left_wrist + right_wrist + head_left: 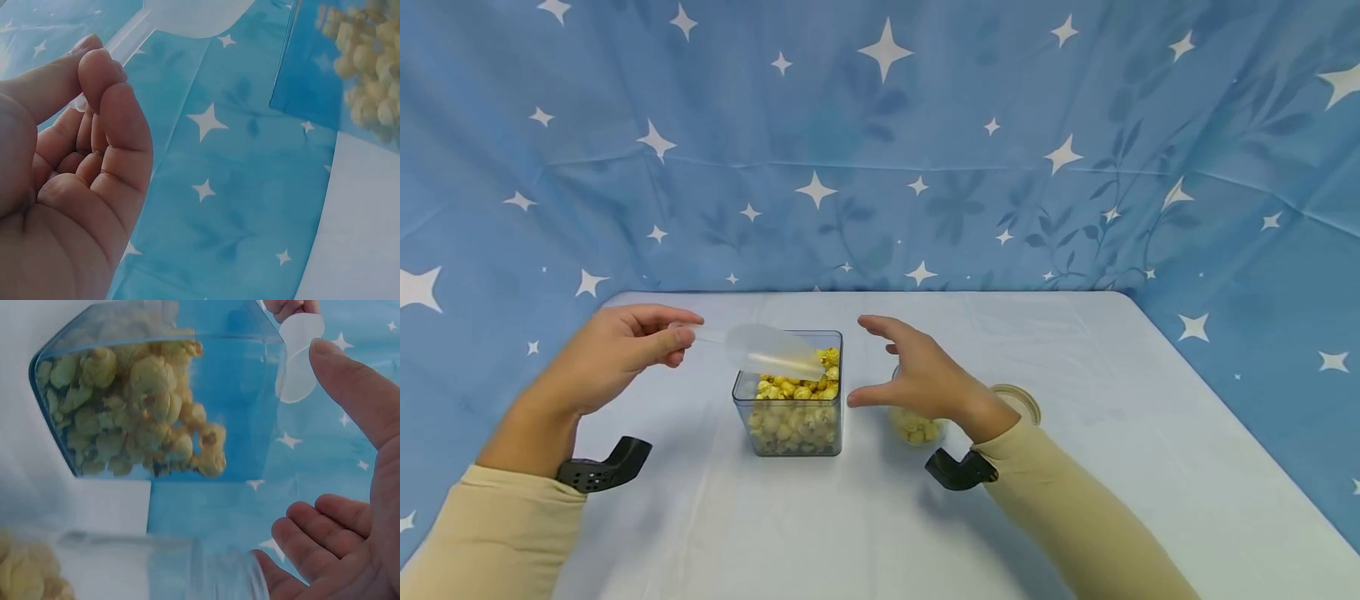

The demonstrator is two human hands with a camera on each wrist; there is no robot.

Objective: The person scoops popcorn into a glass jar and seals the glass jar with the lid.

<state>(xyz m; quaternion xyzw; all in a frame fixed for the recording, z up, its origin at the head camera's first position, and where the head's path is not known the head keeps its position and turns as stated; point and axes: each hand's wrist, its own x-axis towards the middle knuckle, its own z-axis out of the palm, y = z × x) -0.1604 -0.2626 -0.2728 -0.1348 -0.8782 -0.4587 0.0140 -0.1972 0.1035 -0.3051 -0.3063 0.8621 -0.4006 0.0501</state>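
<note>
Thumb and fingertips of my left hand [632,346] pinch the handle of a translucent plastic scoop [767,350]. The scoop's bowl hangs over the clear square container [747,412], tilted down to the right; no popcorn shows in it. Yellow popcorn [797,425] fills much of that container. My right hand [917,375] is held in the air with thumb and fingers spread, touching nothing visible. Below it stands a clear jar [156,562] with some popcorn [917,427] at the bottom. In the head view the hand hides most of the jar.
A round lid with a gold-coloured rim [1026,398] lies on the white tabletop [1120,467], right of the jar and partly behind the right wrist. A blue curtain with white stars [880,167] hangs behind the table. Black cameras [606,467] sit on both wrists.
</note>
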